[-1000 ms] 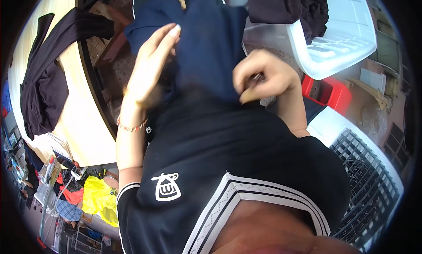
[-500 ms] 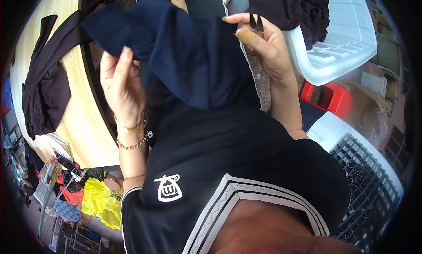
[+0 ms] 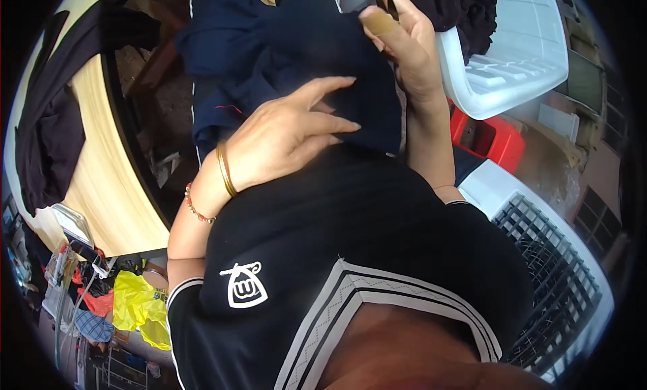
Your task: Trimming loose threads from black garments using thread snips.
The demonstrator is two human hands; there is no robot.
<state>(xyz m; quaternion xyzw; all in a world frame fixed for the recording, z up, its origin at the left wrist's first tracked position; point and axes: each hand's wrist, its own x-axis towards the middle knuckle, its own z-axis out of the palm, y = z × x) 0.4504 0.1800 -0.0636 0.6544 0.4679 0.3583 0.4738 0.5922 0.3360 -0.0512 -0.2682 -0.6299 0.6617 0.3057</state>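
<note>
A navy cloth garment (image 3: 317, 46) lies spread over my lap, creased on its left side. My left hand (image 3: 280, 130) rests palm down over the garment, fingers apart and nothing gripped. Beside its wrist a short red thread (image 3: 229, 109) shows on the fabric. At the garment's upper right is my right hand (image 3: 414, 56), closed, with a tan bandage round the thumb. From between its fingers stick the two pointed black blades of small thread snips (image 3: 386, 2); their handles are hidden in the hand. Whether the fingertips also pinch the cloth is unclear.
A light wooden table (image 3: 114, 188) stands on the left with a dark garment (image 3: 50, 134) draped over it. To the right are a pale plastic basket (image 3: 519, 70) with dark cloth, a red plastic stool (image 3: 488, 140) and a white-framed grid basket (image 3: 552, 275). A yellow bag (image 3: 138, 302) lies lower left.
My left hand has let go of the raised cloth and moved right, onto the garment. The navy cloth has come down flatter over my lap. My right hand has shifted slightly upward with the snips.
</note>
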